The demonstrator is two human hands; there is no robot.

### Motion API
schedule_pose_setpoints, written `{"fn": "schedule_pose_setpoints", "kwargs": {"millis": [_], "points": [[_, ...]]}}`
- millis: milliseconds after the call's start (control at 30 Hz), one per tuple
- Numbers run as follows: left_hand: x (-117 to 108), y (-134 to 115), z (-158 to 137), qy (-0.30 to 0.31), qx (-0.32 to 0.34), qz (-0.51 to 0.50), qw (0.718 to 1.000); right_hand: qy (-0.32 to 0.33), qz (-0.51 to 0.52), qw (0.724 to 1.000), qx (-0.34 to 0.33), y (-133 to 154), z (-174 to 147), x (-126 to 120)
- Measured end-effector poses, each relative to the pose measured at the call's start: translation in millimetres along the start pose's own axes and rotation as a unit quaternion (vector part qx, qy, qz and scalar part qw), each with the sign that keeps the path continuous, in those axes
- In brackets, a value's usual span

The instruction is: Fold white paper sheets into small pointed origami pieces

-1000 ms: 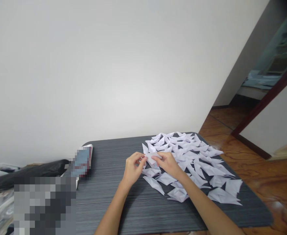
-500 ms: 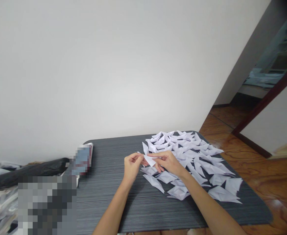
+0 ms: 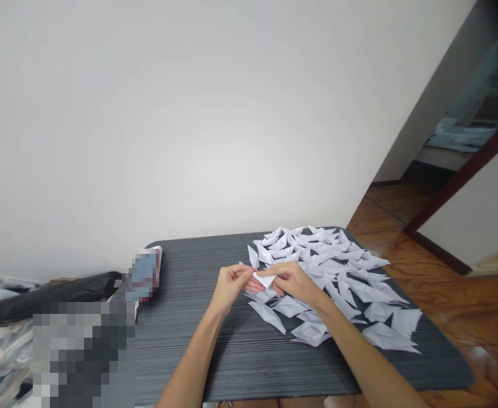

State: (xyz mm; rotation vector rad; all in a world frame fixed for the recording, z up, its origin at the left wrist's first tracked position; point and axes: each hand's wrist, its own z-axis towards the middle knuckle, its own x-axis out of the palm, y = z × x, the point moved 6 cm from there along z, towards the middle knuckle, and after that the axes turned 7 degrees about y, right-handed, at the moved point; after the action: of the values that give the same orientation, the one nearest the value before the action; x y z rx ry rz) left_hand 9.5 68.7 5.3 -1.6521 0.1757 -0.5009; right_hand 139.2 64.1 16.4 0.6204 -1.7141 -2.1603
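Observation:
A small folded piece of white paper (image 3: pixel 265 280), roughly a triangle with its point down, is held between my two hands above the table. My left hand (image 3: pixel 232 285) pinches its left end between thumb and fingers. On its right side, my right hand (image 3: pixel 292 281) grips it, fingers curled behind. Parts of the paper are hidden by the fingers. Many folded white paper boats (image 3: pixel 311 333) lie spread over the right half of the table, beneath and beyond my right hand.
The dark grey, wood-grained table (image 3: pixel 181 351) stands against a pale wall (image 3: pixel 215 113). At its left edge are a blurred-out item (image 3: pixel 143 275) and a long black roll (image 3: pixel 53 294). Brown wooden floor (image 3: pixel 393 243) and a doorway are to the right.
The paper has gone from a wider flap to a smaller triangle. My right forefinger, stretched along it before, is now bent, and my hands are closer together.

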Motion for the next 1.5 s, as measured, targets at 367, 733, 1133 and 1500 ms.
{"fn": "schedule_pose_setpoints", "kwargs": {"millis": [367,733,1133,1500], "points": [[2.6,-7.5,-4.1,0.001,0.04,0.047,0.998,0.036,0.085,0.996,0.014,2.7,0.2,1.3],[-2.6,-8.1,-6.6,-0.011,0.098,0.203,0.974,-0.029,0.026,0.996,0.081,-11.7,6.3,-2.8],[-4.2,-3.9,-6.0,-0.02,0.108,0.249,0.962,-0.027,-0.033,0.994,0.1,-16.9,4.2,2.3],[-0.1,4.3,-5.5,0.033,0.054,0.177,0.982,-0.059,-0.099,0.99,0.076,-11.7,-0.9,2.5]]}}
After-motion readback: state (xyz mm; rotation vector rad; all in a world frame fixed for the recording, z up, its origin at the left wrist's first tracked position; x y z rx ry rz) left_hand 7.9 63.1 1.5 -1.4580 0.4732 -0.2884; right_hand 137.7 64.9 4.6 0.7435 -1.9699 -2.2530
